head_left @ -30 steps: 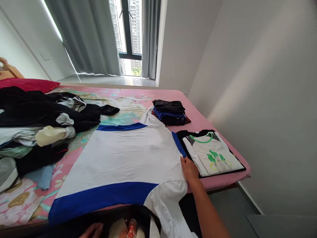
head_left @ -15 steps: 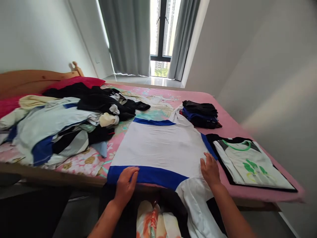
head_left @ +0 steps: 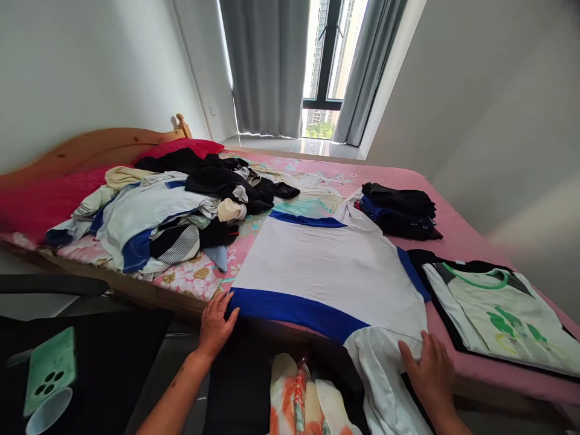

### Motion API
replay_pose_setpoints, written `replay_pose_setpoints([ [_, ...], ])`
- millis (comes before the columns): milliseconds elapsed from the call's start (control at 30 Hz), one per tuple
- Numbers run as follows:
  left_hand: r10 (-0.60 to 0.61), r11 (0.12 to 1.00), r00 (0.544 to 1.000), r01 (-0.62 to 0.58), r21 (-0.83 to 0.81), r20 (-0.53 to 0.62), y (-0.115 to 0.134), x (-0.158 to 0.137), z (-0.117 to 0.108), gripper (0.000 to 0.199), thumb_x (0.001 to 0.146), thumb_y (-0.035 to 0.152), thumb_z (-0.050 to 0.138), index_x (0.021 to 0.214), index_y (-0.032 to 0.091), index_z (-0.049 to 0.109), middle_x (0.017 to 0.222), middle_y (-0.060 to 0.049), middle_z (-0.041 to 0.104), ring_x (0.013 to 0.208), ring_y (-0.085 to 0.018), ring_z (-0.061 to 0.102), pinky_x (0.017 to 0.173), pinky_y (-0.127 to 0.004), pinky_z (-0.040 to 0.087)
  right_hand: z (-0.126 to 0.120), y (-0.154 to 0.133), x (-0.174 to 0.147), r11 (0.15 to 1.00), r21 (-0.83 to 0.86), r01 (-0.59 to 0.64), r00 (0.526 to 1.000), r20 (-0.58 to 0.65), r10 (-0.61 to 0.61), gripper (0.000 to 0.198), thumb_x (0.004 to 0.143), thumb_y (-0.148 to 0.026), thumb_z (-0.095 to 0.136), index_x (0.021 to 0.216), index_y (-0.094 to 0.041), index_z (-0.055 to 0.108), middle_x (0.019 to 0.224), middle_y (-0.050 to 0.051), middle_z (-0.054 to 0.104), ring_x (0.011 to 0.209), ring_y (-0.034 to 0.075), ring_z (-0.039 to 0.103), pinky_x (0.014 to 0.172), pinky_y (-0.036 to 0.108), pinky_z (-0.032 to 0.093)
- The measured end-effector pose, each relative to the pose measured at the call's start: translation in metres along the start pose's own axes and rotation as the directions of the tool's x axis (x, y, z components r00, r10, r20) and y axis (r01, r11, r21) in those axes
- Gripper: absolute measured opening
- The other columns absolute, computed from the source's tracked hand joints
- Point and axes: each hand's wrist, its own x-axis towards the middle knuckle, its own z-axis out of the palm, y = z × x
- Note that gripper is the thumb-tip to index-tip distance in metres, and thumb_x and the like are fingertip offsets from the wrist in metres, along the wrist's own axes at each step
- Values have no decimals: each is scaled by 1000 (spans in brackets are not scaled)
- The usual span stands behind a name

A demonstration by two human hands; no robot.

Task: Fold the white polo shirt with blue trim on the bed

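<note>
A white shirt (head_left: 317,266) with blue side bands lies spread flat at the near edge of the bed. One white sleeve (head_left: 385,374) hangs over that edge toward me; the other stretches away to the far side. My left hand (head_left: 217,326) is open, its fingers spread at the left end of the near blue band (head_left: 290,308). On the right, my right hand (head_left: 430,368) rests at the shirt's edge close to the hanging sleeve, thumb and fingers apart. Neither hand grips the cloth.
A loose heap of clothes (head_left: 149,208) covers the bed's left part. To the right are a stack of folded dark clothes (head_left: 399,211) and a folded white T-shirt (head_left: 493,308) with a green print. A green phone (head_left: 52,368) lies at lower left on a black surface.
The view has swung left, bringing the phone into sight. My left hand's fingers have spread at the band's corner. My right hand has moved nearer along the shirt's right edge, toward the sleeve.
</note>
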Motion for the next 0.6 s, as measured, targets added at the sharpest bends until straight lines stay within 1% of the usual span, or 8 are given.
replay_pose_setpoints([
  [67,-149,981,988,141,-133,-50,0,-8,-1,40,79,45,53,108,18,60,113,-12,60,112,-28,52,101,-43,38,-7,10,-26,994,101,-41,998,47,37,96,71,-76,30,130,-1,39,134,26,40,131,36,30,107,50,25],
  [133,-368,886,930,344,-312,-18,3,-9,0,40,74,49,58,98,17,60,99,-11,63,98,-27,59,92,-42,44,-15,19,-49,968,176,-182,972,180,150,100,67,-78,34,132,-1,37,135,25,41,130,36,33,107,48,27],
  [200,-562,695,821,536,-480,103,5,-5,4,43,67,52,63,90,17,57,86,-7,63,84,-24,62,80,-39,50,-24,27,-70,910,191,-368,887,367,282,98,65,-77,35,130,-4,38,132,24,46,125,35,41,104,45,34],
  [267,-659,478,708,654,-586,253,7,1,7,45,61,53,68,86,18,53,76,-3,62,74,-21,62,69,-35,51,-34,34,-88,868,168,-467,797,504,332,91,63,-75,41,126,-9,44,126,21,52,118,33,50,99,43,40],
  [300,-677,388,664,688,-614,317,8,3,8,46,60,52,69,85,18,52,74,-1,61,70,-19,62,64,-32,51,-39,36,-95,869,157,-469,779,536,324,87,60,-73,46,122,-11,48,124,20,55,115,33,52,97,42,42],
  [367,-676,263,610,724,-638,413,8,7,8,45,58,47,73,85,18,51,72,1,60,63,-15,61,58,-28,50,-50,40,-106,899,143,-414,787,553,275,78,54,-67,57,112,-15,56,118,17,60,111,33,55,94,40,44],
  [500,-652,209,583,752,-625,484,4,10,7,40,56,35,75,83,17,53,66,3,58,52,-11,58,50,-23,49,-68,42,-120,914,145,-380,779,582,231,47,58,-60,57,83,-20,63,87,8,69,87,29,64,78,35,49],
  [600,-648,247,616,726,-641,448,3,9,5,40,54,33,75,83,18,53,66,4,57,50,-9,54,47,-21,48,-79,37,-125,874,186,-449,764,587,267,38,63,-56,51,72,-21,60,70,4,67,72,25,63,67,32,49],
])
